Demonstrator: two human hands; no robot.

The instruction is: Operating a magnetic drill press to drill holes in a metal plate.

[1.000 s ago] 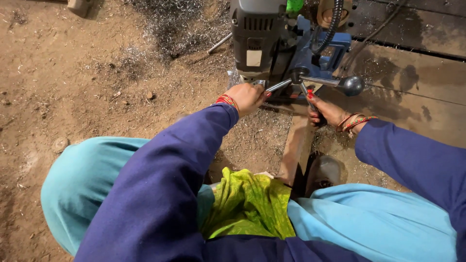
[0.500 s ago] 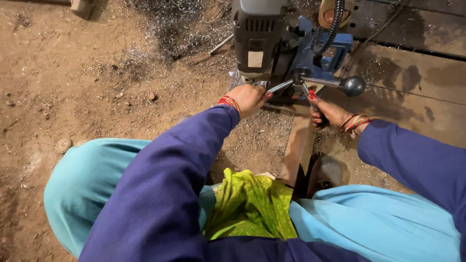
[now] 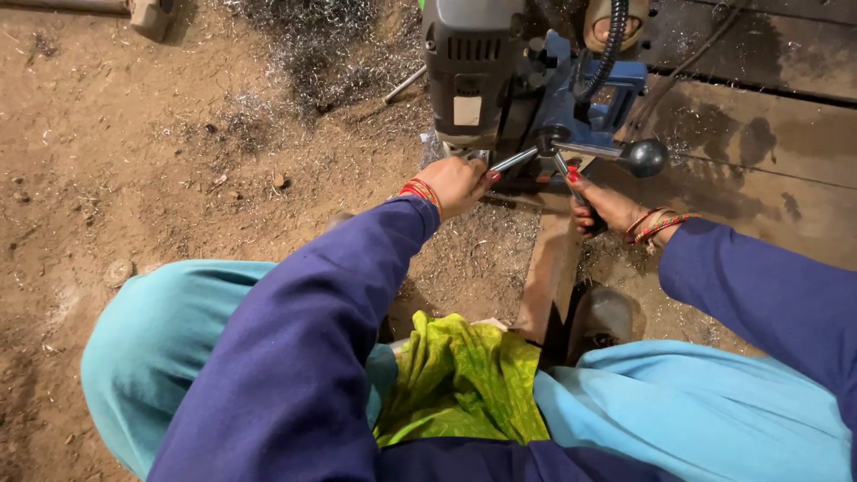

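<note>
A grey and blue drill machine (image 3: 500, 80) stands on the dirt floor (image 3: 134, 178), one pale rectangular label on its housing. The left hand (image 3: 460, 183) is closed on one spoke of the three-armed feed handle (image 3: 571, 152). The right hand (image 3: 607, 207) seems wrapped round another spoke, its grip partly hidden. Metal shavings (image 3: 295, 54) lie heaped behind.

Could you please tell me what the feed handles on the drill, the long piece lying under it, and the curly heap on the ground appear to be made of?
Feed handles: bright steel rods, judging by the shine, with a dark ball knob, perhaps plastic. Long piece: rusty brown, flat-faced, probably a steel bar, though wood cannot be excluded. Curly heap: grey glinting curls, likely metal swarf.
</note>
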